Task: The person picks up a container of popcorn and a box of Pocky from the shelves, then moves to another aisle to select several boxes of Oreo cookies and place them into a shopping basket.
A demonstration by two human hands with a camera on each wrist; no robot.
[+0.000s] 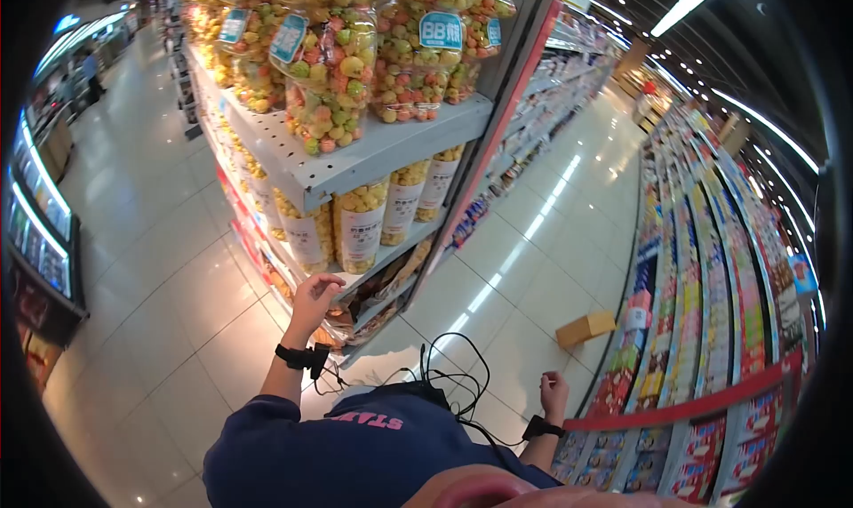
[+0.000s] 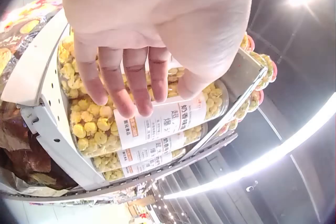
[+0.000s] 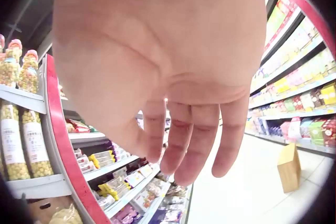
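My left hand (image 1: 317,300) is beside the lower shelf of an end display, next to clear jars of yellow popcorn (image 1: 360,228) with white labels. In the left wrist view its relaxed fingers (image 2: 140,98) hang in front of a jar's label (image 2: 163,121); whether they touch it I cannot tell. My right hand (image 1: 553,394) hangs over the aisle with nothing in it, its fingers (image 3: 184,145) loosely bent in the right wrist view. Bags of multicoloured popcorn (image 1: 329,72) stand on the shelf above the jars.
A cardboard box (image 1: 585,328) stands on the floor near the right-hand shelves (image 1: 702,286). The tiled aisle (image 1: 498,277) runs between those shelves and the display. Glass-fronted coolers (image 1: 40,215) line the far left. Black cables (image 1: 458,375) hang at the body's front.
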